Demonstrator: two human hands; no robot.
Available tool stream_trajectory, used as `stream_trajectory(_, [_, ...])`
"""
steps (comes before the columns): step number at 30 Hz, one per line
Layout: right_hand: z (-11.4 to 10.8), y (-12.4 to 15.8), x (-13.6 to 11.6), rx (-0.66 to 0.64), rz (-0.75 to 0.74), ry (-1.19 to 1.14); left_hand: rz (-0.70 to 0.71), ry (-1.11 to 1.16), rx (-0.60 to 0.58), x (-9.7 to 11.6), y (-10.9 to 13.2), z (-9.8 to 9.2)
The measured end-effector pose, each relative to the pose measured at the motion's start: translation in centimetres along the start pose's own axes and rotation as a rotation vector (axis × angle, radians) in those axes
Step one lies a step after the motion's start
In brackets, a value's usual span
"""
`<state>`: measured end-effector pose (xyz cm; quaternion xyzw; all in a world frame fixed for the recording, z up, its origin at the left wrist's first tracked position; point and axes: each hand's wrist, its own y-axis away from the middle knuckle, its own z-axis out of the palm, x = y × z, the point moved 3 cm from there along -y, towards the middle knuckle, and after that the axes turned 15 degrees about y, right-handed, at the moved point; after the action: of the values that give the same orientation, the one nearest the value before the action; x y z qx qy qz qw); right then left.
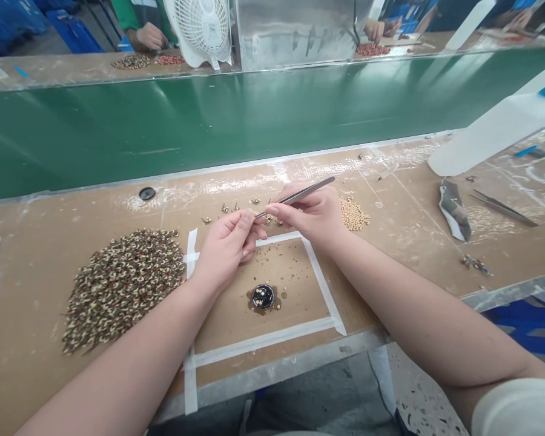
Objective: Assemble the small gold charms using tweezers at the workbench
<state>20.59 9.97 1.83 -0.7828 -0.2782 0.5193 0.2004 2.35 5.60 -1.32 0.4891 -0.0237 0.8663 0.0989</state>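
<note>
Right hand [311,218] pinches steel tweezers [302,192]

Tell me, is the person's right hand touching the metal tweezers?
Touching: the head view plainly shows the right hand closed around the metal tweezers, gripping them near their upper end.

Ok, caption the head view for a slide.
Right hand holds tweezers over a taped square beside a mottled bead heap.

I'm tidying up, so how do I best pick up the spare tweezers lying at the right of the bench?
Pinch the spare tweezers mid-length from above: they lie flat and slanted on the bench, and their narrow middle is free.
</note>
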Motion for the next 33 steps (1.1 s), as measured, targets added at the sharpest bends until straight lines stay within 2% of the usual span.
stream_trajectory(3, [-0.02,0.09,0.09,0.008,-0.036,0.034,0.001,0.001,0.0,-0.05,0.01,0.03])
stream_trajectory(11, [-0.09,0.04,-0.3,-0.008,-0.023,0.083,-0.003,-0.009,0.007,0.11,0.09,0.25])
stream_trajectory(17, [-0.07,0.21,-0.02,-0.02,0.137,-0.03,-0.001,0.017,0.075,0.41,-0.01,0.33])
stream_trajectory(20, [-0.06,0.29,0.17,-0.02,0.177,-0.051,-0.003,0.003,0.07,0.44,-0.07,0.38])
stream_trajectory(23, [-0.05,0.29,0.04,-0.009,0.123,0.004,0.006,-0.011,0.051,0.39,-0.05,0.4])
stream_trajectory(29, [0.02,0.31,-0.36,0.014,-0.143,0.115,0.008,-0.048,0.041,0.14,0.14,0.32])
stream_trajectory(33, [-0.02,0.37,-0.3,0.009,-0.168,0.173,0.008,-0.062,0.04,0.07,0.29,0.26])
